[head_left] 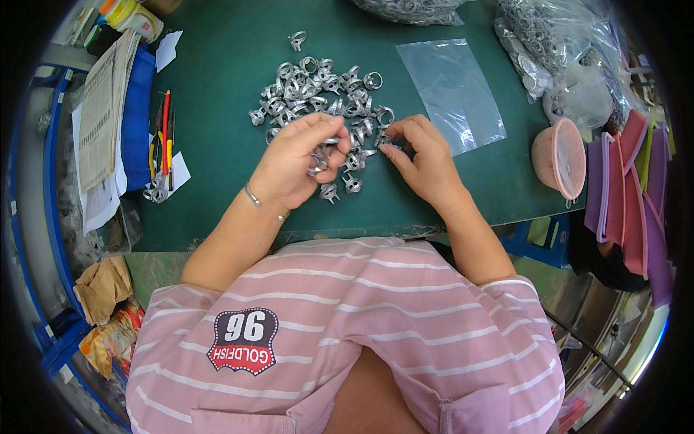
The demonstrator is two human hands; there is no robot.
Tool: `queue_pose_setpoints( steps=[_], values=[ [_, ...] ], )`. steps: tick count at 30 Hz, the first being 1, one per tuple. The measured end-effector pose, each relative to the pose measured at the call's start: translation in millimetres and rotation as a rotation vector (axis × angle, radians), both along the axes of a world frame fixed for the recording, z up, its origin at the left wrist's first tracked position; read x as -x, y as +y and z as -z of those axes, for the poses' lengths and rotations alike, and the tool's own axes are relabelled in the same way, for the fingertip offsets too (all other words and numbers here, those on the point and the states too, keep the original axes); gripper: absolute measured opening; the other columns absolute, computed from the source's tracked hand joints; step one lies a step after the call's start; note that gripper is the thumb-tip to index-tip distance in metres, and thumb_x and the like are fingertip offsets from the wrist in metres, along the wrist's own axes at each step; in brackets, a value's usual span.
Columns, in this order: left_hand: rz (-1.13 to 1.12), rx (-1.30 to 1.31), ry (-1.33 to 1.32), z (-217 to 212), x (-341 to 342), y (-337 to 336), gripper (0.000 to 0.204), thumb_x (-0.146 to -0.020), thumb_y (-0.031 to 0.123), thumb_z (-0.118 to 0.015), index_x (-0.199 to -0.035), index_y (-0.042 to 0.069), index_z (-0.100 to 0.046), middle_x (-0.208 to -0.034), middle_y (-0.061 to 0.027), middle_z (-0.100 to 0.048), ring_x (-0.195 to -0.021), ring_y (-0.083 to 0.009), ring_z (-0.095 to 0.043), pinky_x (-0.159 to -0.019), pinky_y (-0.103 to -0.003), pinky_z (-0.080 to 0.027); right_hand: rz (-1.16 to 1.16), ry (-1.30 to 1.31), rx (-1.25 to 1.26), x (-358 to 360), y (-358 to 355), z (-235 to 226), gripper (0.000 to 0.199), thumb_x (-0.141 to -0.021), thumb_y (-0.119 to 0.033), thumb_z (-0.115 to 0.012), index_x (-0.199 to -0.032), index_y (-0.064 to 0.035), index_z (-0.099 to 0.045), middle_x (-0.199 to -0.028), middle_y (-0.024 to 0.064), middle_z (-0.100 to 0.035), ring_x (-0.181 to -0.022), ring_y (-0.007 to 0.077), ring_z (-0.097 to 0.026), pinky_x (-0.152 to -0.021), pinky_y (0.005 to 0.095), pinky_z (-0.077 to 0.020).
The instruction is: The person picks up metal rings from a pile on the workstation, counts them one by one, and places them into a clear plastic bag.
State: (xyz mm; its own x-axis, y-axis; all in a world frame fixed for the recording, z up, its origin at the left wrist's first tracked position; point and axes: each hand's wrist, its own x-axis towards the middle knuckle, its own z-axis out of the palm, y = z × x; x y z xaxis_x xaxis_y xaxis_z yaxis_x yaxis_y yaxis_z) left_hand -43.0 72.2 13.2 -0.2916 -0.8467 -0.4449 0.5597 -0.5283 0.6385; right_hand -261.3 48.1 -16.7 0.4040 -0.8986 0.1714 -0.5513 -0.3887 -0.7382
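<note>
Containers first: big clear bag (531, 40), upper right of desk (217, 173), is stuffed with grey metal parts. Second parts bag (412, 10), same grey stuff, cut off by top edge of view. Flat plastic bag (452, 90) lies on the desk right of the pile, looks empty. Pink basket (557, 160) sits at the right desk edge; contents can't be made out. Blue file holder (139, 108), left side, carries a stack of papers (108, 116). Jar (134, 18) with yellow label, top left; contents unclear.

Ring pile (296, 90), loose silver-coloured metal rings, is mid-desk just beyond the hands; single ring (297, 40) sits apart at the far side. Left hand (307, 152) is curled around several rings, over the near side of the pile and hiding part of it. Right hand (419, 155) pinches a ring (384, 137) between thumb and forefinger at the pile's right edge.

Around: red and yellow pens (167, 130) beside the file holder, pink and purple strips (625, 188) past the right desk edge, brown paper bag (103, 289) below desk level at left.
</note>
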Motion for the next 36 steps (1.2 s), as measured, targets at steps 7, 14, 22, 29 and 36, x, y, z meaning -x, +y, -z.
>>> queue_pose_setpoints(
  steps=[7, 14, 22, 29, 36],
  values=[
    [-0.106, 0.105, -0.054, 1, -19, -3, 0.013, -0.096, 0.017, -0.054, -0.094, 0.005, -0.057, -0.085, -0.0056, -0.06, -0.065, -0.0073, -0.053, -0.046, -0.02, -0.038, -0.129, 0.026, 0.396, -10, -21, 16, 0.027, -0.074, -0.011, -0.074, -0.094, -0.0011, -0.059, -0.103, 0.018, -0.056, -0.096, 0.0363, -0.055, -0.078, 0.044, -0.0469],
    [-0.11, 0.06, -0.129, -6, -17, 0, 0.031, -0.091, 0.009, -0.06, -0.119, 0.002, -0.05, -0.105, -0.0112, -0.062, -0.1, -0.0214, -0.063, -0.08, -0.032, -0.054, -0.144, 0.273, 0.32, 3, -2, 11, 0.032, -0.073, -0.02, -0.074, -0.092, -0.0018, -0.055, -0.103, 0.0204, -0.054, -0.093, 0.0366, -0.058, -0.076, 0.0428, -0.0501],
    [-0.134, 0.401, -0.331, -35, -1, -26, 0.035, -0.09, -0.003, -0.055, -0.124, 0.0, -0.046, -0.115, -0.0121, -0.056, -0.111, -0.0285, -0.06, -0.09, -0.032, -0.053, -0.097, -0.082, 0.406, 0, -29, -22, 0.026, -0.072, -0.008, -0.074, -0.088, -0.0046, -0.053, -0.103, 0.017, -0.051, -0.083, 0.0323, -0.06, -0.068, 0.0387, -0.0512],
    [-0.653, 1.804, -1.301, -124, 33, -160, 0.028, -0.085, 0.002, -0.062, -0.113, -0.001, -0.056, -0.11, -0.0142, -0.062, -0.099, -0.0224, -0.063, -0.087, -0.03, -0.049, 0.209, -0.313, 1.304, -18, -169, -150, 0.026, -0.072, -0.009, -0.076, -0.092, -0.0049, -0.06, -0.097, 0.013, -0.058, -0.094, 0.0319, -0.055, -0.078, 0.0396, -0.0451],
    [-0.278, 1.406, -1.383, -89, 9, -140, 0.027, -0.08, 0.009, -0.065, -0.105, 0.001, -0.058, -0.108, -0.0188, -0.059, -0.101, -0.0349, -0.056, -0.087, -0.039, -0.046, -0.051, -0.162, 0.564, -18, -106, -76, 0.014, -0.078, -0.002, -0.066, -0.092, -0.002, -0.063, -0.089, 0.0129, -0.063, -0.082, 0.0309, -0.06, -0.072, 0.0371, -0.0488]
  ],
)
